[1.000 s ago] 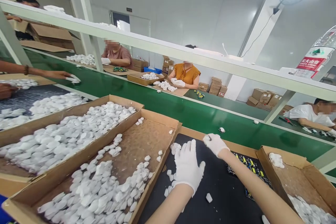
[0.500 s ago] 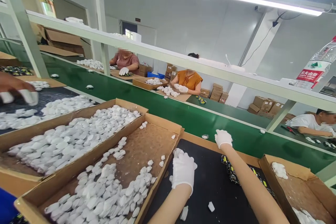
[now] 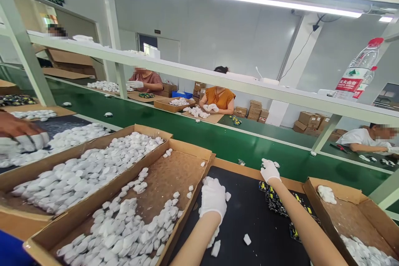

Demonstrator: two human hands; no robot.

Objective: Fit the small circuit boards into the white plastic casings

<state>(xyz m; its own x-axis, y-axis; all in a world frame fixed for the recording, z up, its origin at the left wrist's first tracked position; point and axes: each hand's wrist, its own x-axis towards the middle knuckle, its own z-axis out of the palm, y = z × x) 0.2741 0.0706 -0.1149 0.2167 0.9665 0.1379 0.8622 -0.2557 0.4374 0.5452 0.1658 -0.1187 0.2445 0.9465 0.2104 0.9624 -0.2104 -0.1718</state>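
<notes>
My left hand (image 3: 213, 197), in a white glove, is closed above the black mat (image 3: 240, 208) beside the cardboard tray of white pieces. Its fingers curl away from me, hiding anything in them. A small white piece (image 3: 228, 196) shows beside the glove. Farther right, my right hand (image 3: 269, 170), also gloved, reaches to the near edge of the green belt (image 3: 218, 135), its fingers bent; what they hold, if anything, is hidden. Beneath my right forearm lie black circuit boards with yellow parts (image 3: 274, 201). A small part (image 3: 241, 162) rests on the belt left of this hand.
Two cardboard trays (image 3: 134, 131) heaped with white pieces stand left; another tray (image 3: 352, 203) stands right. Loose white pieces (image 3: 247, 239) lie on the mat. A co-worker's gloved hand (image 3: 31, 141) is at far left. Other people sit across the belt, below a shelf (image 3: 199, 68) holding bottles (image 3: 352, 75).
My view has shifted slightly. My right hand has moved a little right, its fingers now stretched farther forward. A white piece now shows beside my left hand. The co-worker's hand at left has lowered onto white pieces.
</notes>
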